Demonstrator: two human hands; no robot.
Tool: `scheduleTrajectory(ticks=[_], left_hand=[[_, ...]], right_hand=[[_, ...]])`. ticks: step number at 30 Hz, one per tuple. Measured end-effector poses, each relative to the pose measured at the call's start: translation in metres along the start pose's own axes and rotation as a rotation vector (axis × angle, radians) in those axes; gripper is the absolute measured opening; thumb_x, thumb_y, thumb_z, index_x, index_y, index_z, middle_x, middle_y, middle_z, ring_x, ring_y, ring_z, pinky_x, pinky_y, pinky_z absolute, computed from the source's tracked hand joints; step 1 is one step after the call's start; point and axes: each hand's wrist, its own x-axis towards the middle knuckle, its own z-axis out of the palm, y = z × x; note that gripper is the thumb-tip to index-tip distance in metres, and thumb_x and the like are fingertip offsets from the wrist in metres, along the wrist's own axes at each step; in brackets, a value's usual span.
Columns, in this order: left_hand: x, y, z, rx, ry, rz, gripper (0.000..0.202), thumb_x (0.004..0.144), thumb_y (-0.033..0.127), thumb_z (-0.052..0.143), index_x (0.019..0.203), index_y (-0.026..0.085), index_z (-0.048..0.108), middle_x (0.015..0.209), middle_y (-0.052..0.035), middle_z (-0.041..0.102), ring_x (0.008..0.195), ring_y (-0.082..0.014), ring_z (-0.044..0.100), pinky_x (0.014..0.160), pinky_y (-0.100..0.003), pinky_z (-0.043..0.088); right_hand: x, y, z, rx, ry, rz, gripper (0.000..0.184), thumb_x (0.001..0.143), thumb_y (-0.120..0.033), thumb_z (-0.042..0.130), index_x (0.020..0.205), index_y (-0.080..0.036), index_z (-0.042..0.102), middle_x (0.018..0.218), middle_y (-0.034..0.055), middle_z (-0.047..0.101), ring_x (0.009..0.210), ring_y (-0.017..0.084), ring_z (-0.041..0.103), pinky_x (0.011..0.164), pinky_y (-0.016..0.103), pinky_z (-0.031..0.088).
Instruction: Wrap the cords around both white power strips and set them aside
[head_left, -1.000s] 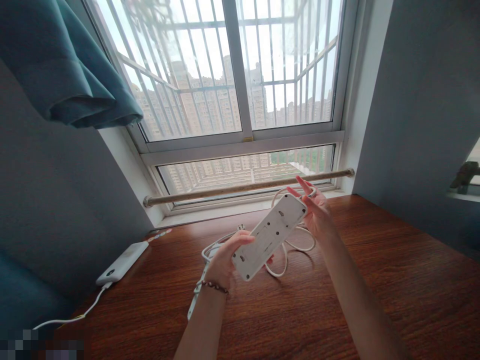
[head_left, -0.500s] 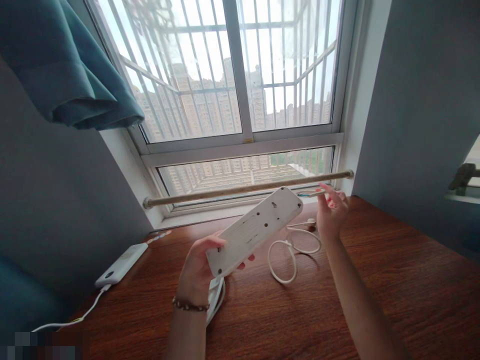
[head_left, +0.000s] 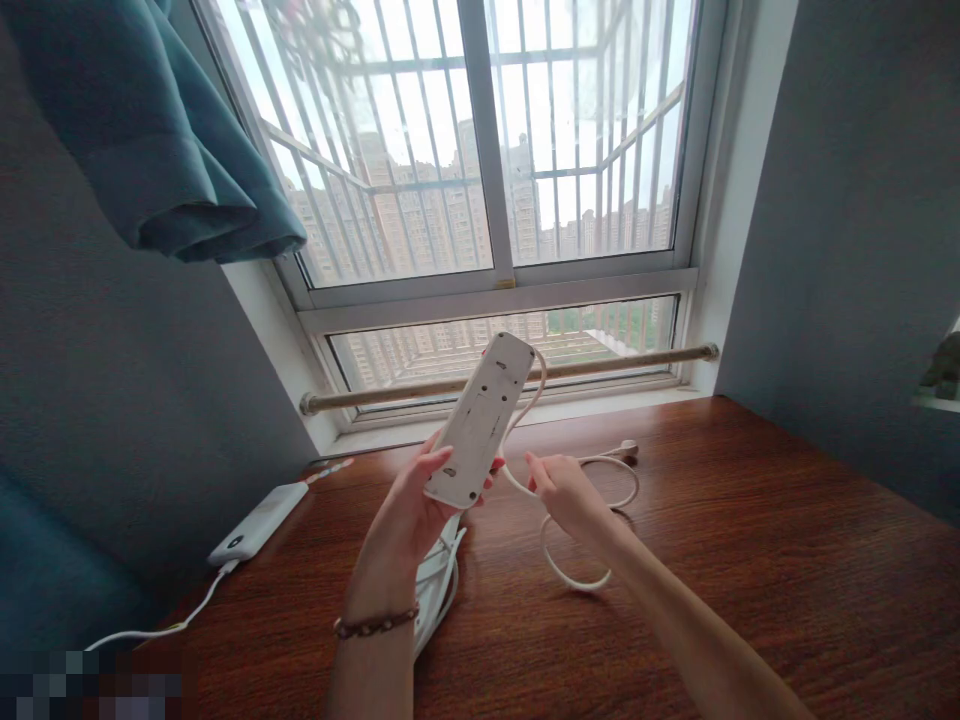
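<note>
My left hand (head_left: pixel 409 515) grips the near end of a white power strip (head_left: pixel 480 420), held tilted up with its back side toward me. The strip's white cord (head_left: pixel 585 580) leaves its far end, curves down past my right hand (head_left: pixel 562 490) and loops on the wooden table (head_left: pixel 750 560). My right hand is closed in a pinch on that cord just right of the strip. More white cord (head_left: pixel 439 580) hangs in loops below my left hand. The cord's plug end (head_left: pixel 628 449) lies on the table near the window.
A white power bank (head_left: pixel 259 520) with a white cable (head_left: pixel 150 632) lies at the table's left edge by the grey wall. A metal rod (head_left: pixel 600 366) runs along the barred window sill. A teal curtain (head_left: pixel 150 130) hangs at upper left.
My left hand has swung the power strip upright, its far end now pointing at the window. My right hand came down from near the rod and closed on the cord beside the strip.
</note>
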Motion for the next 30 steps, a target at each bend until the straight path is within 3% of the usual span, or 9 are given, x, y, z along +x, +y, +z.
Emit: scheduleTrajectory(ticks=[2, 6, 11, 14, 16, 20, 24, 27, 30], left_hand=[[0.002, -0.001, 0.0, 0.167, 0.066, 0.078, 0.047, 0.081, 0.033, 0.055, 0.122, 0.016, 0.041, 0.089, -0.01, 0.065, 0.068, -0.0177, 0.063, 0.053, -0.023, 0.05], [0.0, 0.0, 0.001, 0.43, 0.147, 0.112, 0.051, 0.078, 0.045, 0.058, 0.115, 0.016, 0.039, 0.079, -0.0058, 0.062, 0.061, -0.0164, 0.06, 0.05, -0.023, 0.047], [-0.002, 0.005, -0.004, 0.632, 0.089, 0.153, 0.056, 0.076, 0.042, 0.06, 0.121, 0.023, 0.032, 0.09, -0.0043, 0.06, 0.071, -0.0177, 0.06, 0.058, -0.025, 0.049], [-0.002, 0.004, -0.004, 0.688, 0.074, 0.145, 0.058, 0.074, 0.039, 0.063, 0.121, 0.026, 0.032, 0.102, -0.0047, 0.056, 0.077, -0.0177, 0.06, 0.061, -0.025, 0.05], [-0.001, 0.001, -0.004, 0.663, 0.116, 0.145, 0.057, 0.071, 0.039, 0.066, 0.118, 0.025, 0.036, 0.097, -0.0032, 0.057, 0.074, -0.0161, 0.059, 0.058, -0.023, 0.048], [0.003, -0.006, -0.005, 0.504, 0.09, 0.13, 0.049, 0.073, 0.038, 0.066, 0.113, 0.023, 0.043, 0.062, 0.0048, 0.052, 0.052, -0.0108, 0.05, 0.046, -0.018, 0.04], [0.007, -0.011, -0.008, 0.375, 0.074, 0.131, 0.038, 0.075, 0.039, 0.062, 0.106, 0.02, 0.051, 0.055, 0.0047, 0.047, 0.044, -0.0096, 0.045, 0.038, -0.017, 0.034], [0.011, -0.013, -0.011, 0.258, 0.118, 0.114, 0.035, 0.072, 0.04, 0.062, 0.097, 0.017, 0.056, 0.057, 0.0023, 0.05, 0.04, -0.0085, 0.043, 0.033, -0.016, 0.03], [0.017, -0.016, -0.011, 0.118, 0.167, 0.005, 0.033, 0.068, 0.041, 0.064, 0.086, 0.014, 0.058, 0.051, 0.0026, 0.048, 0.034, -0.0067, 0.037, 0.027, -0.014, 0.023]], right_hand=[[-0.006, -0.003, -0.009, -0.208, 0.173, -0.115, 0.047, 0.093, -0.036, 0.028, 0.058, -0.014, 0.051, 0.055, 0.0056, 0.053, 0.055, 0.014, 0.046, 0.054, 0.028, 0.024], [-0.018, -0.011, -0.028, -0.357, 0.16, -0.414, 0.024, 0.086, -0.037, 0.049, 0.073, -0.017, 0.052, 0.068, 0.0004, 0.056, 0.059, 0.012, 0.047, 0.055, 0.027, 0.022], [-0.025, -0.012, -0.058, -0.329, 0.083, -0.631, 0.014, 0.088, -0.026, 0.048, 0.081, -0.019, 0.057, 0.071, -0.0016, 0.056, 0.062, 0.01, 0.048, 0.056, 0.024, 0.026], [-0.024, -0.006, -0.072, -0.233, 0.106, -0.707, 0.013, 0.088, -0.024, 0.049, 0.091, -0.019, 0.061, 0.075, -0.0013, 0.059, 0.064, 0.008, 0.05, 0.058, 0.021, 0.029], [-0.022, 0.0, -0.077, -0.178, 0.152, -0.735, 0.012, 0.087, -0.023, 0.052, 0.093, -0.018, 0.062, 0.076, -0.0005, 0.059, 0.064, 0.008, 0.049, 0.059, 0.02, 0.031], [-0.018, 0.005, -0.083, -0.015, 0.225, -0.74, 0.012, 0.082, -0.025, 0.061, 0.091, -0.018, 0.066, 0.074, 0.0003, 0.055, 0.061, 0.007, 0.046, 0.057, 0.02, 0.034], [-0.017, 0.006, -0.089, 0.141, 0.203, -0.674, 0.017, 0.083, -0.026, 0.058, 0.097, -0.022, 0.068, 0.079, 0.0031, 0.051, 0.063, 0.009, 0.046, 0.057, 0.022, 0.036], [-0.011, 0.013, -0.09, 0.401, 0.077, -0.546, 0.021, 0.082, -0.03, 0.059, 0.098, -0.021, 0.069, 0.079, 0.0043, 0.05, 0.066, 0.011, 0.047, 0.054, 0.022, 0.036], [0.001, 0.024, -0.077, 0.703, -0.034, -0.303, 0.029, 0.071, -0.038, 0.067, 0.091, -0.017, 0.068, 0.076, 0.0038, 0.051, 0.06, 0.011, 0.044, 0.05, 0.022, 0.034]])
